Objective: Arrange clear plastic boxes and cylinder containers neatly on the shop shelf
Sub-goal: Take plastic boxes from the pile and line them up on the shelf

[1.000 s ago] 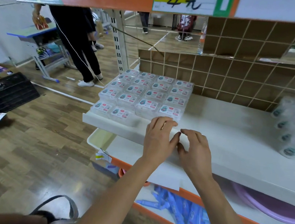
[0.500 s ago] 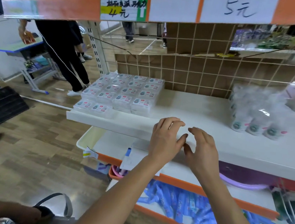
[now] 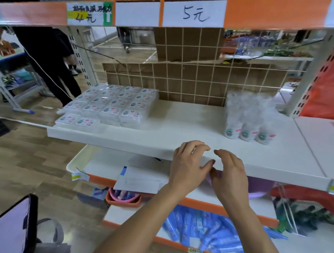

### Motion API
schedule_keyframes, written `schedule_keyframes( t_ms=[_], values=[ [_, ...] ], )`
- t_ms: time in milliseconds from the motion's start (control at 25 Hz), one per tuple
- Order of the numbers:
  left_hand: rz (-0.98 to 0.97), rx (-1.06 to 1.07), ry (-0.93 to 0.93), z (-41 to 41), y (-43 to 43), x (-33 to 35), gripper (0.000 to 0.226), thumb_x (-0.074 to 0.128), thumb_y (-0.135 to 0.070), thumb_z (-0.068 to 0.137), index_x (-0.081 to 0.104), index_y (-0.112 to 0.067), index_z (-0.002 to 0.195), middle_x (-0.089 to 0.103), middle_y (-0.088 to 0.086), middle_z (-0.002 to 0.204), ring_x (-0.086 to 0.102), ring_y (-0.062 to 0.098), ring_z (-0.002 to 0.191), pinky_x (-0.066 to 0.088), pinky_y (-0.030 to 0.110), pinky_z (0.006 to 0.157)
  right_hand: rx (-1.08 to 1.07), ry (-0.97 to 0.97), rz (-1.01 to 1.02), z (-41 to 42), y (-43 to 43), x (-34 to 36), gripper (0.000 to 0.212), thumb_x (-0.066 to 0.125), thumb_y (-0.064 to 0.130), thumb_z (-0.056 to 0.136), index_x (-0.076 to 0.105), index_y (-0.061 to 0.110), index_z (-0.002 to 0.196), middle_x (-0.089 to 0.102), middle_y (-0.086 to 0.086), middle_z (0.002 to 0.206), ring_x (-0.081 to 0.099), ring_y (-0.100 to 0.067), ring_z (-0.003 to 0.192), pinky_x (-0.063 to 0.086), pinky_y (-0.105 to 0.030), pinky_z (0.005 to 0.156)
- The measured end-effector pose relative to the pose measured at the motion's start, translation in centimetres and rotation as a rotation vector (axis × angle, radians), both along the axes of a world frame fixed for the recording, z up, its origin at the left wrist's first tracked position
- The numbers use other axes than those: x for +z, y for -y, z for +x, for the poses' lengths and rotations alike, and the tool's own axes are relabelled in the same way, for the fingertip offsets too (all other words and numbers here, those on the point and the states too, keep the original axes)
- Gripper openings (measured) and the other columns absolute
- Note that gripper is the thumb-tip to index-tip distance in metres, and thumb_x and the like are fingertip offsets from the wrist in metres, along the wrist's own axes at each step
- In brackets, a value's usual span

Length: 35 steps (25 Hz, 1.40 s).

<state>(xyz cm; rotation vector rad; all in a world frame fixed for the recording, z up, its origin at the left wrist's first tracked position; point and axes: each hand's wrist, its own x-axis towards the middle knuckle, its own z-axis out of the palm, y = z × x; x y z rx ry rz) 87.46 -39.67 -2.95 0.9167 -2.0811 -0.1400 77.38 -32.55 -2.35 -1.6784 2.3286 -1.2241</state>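
Observation:
Clear plastic boxes (image 3: 110, 105) with small printed labels lie in neat rows on the left part of the white shelf (image 3: 183, 124). Clear cylinder containers (image 3: 248, 119) stand in a cluster on the right part of the same shelf. My left hand (image 3: 188, 166) and my right hand (image 3: 229, 175) hover side by side at the shelf's front edge, between the two groups. Both hold nothing, their fingers loosely curved. Neither hand touches a box or a cylinder.
A wire grid backed with cardboard (image 3: 188, 76) closes the shelf's rear. Price tags (image 3: 193, 13) hang on the orange rail above. Lower shelves hold blue packets (image 3: 202, 228) and a purple basin (image 3: 259, 186). A person in black (image 3: 45, 54) stands at left. A phone (image 3: 0, 228) is at bottom left.
The view has swung right, away from the boxes, bringing the cylinder cluster into sight. Both hands stayed together at the shelf's front edge, now further right of the boxes.

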Motion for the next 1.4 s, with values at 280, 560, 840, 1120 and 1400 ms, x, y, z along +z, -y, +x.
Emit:
schedule_keyframes(
  t_ms=[280,560,840,1120,1400],
  values=[
    [0.026,-0.086,0.029,-5.2,-2.2,0.7,0.037,0.052,-0.040,0.077,0.065,-0.018,0.104,0.061,-0.003,0.109,0.054,0.016,0.103,0.043,0.030,0.086,-0.101,0.047,0.002,-4.4,-3.5,0.3,0.045,0.064,0.002,0.079,0.056,0.009,0.123,0.056,-0.008,0.128,0.045,-0.029,0.119,0.032,-0.024,0.082],
    [0.028,-0.141,0.083,-8.1,-3.2,1.0,0.035,0.070,-0.030,0.075,0.066,-0.016,0.107,0.063,0.001,0.111,0.056,0.022,0.103,0.045,0.035,0.085,-0.157,0.048,-0.004,-6.8,-5.2,0.8,0.045,0.064,0.000,0.079,0.056,0.008,0.123,0.055,-0.010,0.129,0.044,-0.031,0.121,0.037,-0.033,0.088],
    [0.030,-0.198,0.104,-11.0,-3.3,1.3,0.033,0.072,-0.028,0.077,0.066,-0.015,0.107,0.063,0.003,0.111,0.056,0.024,0.104,0.045,0.038,0.085,-0.178,-0.001,0.000,-9.2,-5.4,0.6,0.045,0.064,-0.002,0.077,0.057,0.005,0.120,0.056,-0.014,0.126,0.047,-0.034,0.117,0.039,-0.036,0.092],
    [0.046,-0.285,0.123,-17.7,-3.0,1.9,0.034,0.069,-0.028,0.080,0.065,-0.016,0.111,0.061,0.001,0.116,0.054,0.023,0.110,0.042,0.037,0.090,-0.233,-0.022,0.007,-15.2,-5.7,0.9,0.043,0.064,0.002,0.080,0.055,0.006,0.122,0.054,-0.014,0.128,0.045,-0.033,0.120,0.037,-0.035,0.095],
    [0.136,-0.404,0.172,-29.0,-3.1,2.0,0.043,0.065,-0.029,0.084,0.057,-0.017,0.125,0.054,0.001,0.130,0.051,0.022,0.118,0.038,0.036,0.097,-0.318,-0.054,0.039,-25.3,-6.3,0.5,0.048,0.069,-0.003,0.072,0.058,0.000,0.119,0.057,-0.020,0.124,0.050,-0.042,0.113,0.040,-0.045,0.096]
  ],
)
